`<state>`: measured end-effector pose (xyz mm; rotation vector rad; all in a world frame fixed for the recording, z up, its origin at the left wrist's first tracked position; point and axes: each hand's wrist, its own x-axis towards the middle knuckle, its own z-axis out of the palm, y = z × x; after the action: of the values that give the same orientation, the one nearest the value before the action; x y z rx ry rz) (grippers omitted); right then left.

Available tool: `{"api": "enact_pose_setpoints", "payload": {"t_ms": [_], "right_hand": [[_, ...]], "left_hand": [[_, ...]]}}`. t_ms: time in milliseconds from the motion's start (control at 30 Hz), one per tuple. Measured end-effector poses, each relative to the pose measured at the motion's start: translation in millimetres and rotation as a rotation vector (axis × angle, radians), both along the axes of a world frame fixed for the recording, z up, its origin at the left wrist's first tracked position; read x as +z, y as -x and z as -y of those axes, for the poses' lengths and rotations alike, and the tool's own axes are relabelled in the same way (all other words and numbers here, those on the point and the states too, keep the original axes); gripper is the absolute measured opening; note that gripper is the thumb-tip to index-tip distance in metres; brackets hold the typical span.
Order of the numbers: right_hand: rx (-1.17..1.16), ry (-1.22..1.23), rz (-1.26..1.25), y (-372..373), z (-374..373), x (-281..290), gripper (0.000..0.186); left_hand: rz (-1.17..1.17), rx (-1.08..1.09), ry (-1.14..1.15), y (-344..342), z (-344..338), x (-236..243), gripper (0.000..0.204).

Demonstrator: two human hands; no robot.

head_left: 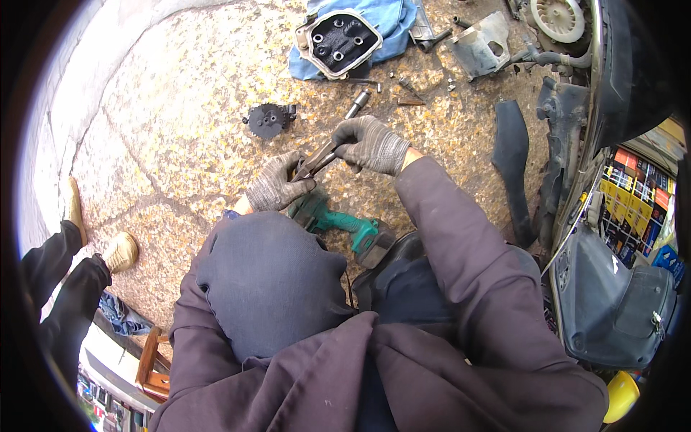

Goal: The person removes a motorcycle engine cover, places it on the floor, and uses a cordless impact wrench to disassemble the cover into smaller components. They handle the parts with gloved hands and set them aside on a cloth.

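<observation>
My left hand, in a grey knit glove, is closed round the lower end of a long dark metal tool. My right hand, gloved too, has its fingers curled on the upper end of that tool; its exact kind is unclear. Just beyond the right fingers a shiny metal cylinder shows, and I cannot tell whether it touches them. Close below the hands, a green power drill lies on the ground, partly hidden. Past the left hand lies a black toothed disc.
A black engine cover rests on blue cloth at the far side. Small loose parts and a metal plate lie right of it. A long black panel and a vehicle's parts line the right. Another person's shoes stand left.
</observation>
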<state>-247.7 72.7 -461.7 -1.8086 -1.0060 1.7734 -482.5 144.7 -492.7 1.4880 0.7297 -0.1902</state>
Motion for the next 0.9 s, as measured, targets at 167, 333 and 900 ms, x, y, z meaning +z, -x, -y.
{"api": "enact_pose_setpoints", "payload": {"t_ms": [167, 333, 900], "right_hand": [[0.060, 0.052, -0.065, 15.4, 1.5, -3.0, 0.020], [-0.157, -0.086, 0.088, 9.9, 4.4, 2.6, 0.017], [-0.611, -0.150, 0.510, -145.5, -100.8, -46.2, 0.022]], "left_hand": [[0.057, 0.096, 0.118, -3.7, 3.4, 4.1, 0.028], [-0.013, 0.101, 0.076, 6.7, 13.7, -3.8, 0.032], [0.053, 0.247, 0.203, 36.6, 9.1, -4.1, 0.028]]}}
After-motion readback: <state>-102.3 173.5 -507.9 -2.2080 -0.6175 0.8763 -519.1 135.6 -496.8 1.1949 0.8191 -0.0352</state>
